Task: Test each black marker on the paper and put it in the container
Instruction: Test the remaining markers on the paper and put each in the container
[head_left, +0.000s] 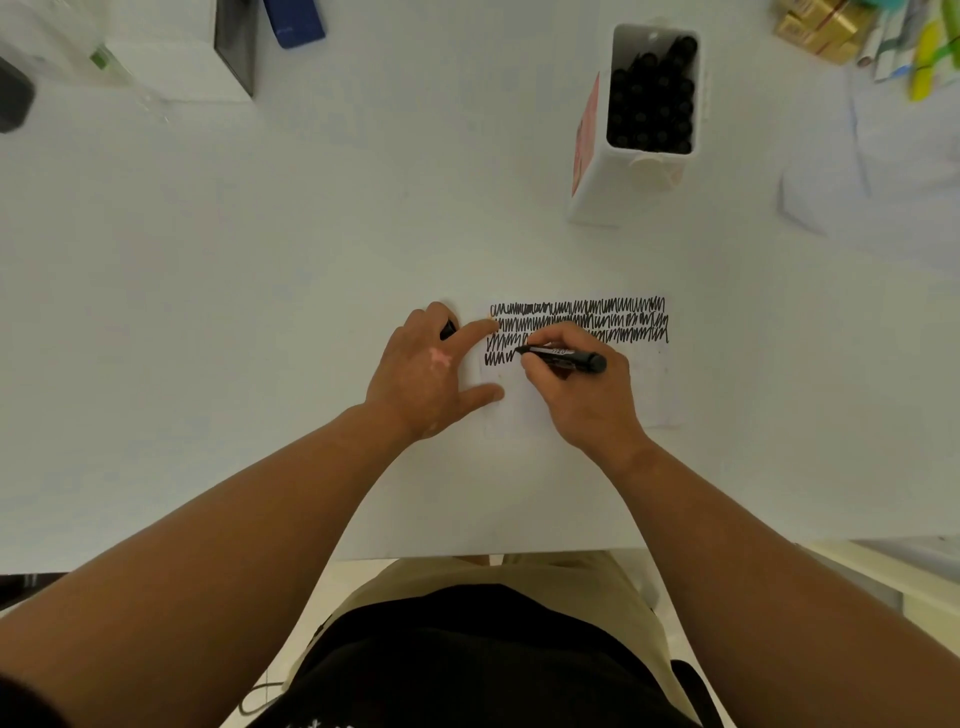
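Note:
A white paper (613, 395) lies on the white table (260, 312), its upper part covered with rows of black scribble (582, 317). My right hand (587, 395) grips a black marker (566, 357) with the tip on the paper at the left of the lowest scribble row. My left hand (431, 374) presses on the paper's left edge with forefinger and thumb spread, and a small black piece, likely the marker cap (448, 329), is tucked under its other fingers. A white container (641, 114) full of black markers stands at the back right.
A dark box (236, 47) and a blue object (293, 21) sit at the back left. Gold boxes (818, 26), coloured pens and loose papers (883, 182) lie at the back right. The table's front edge runs just above my lap.

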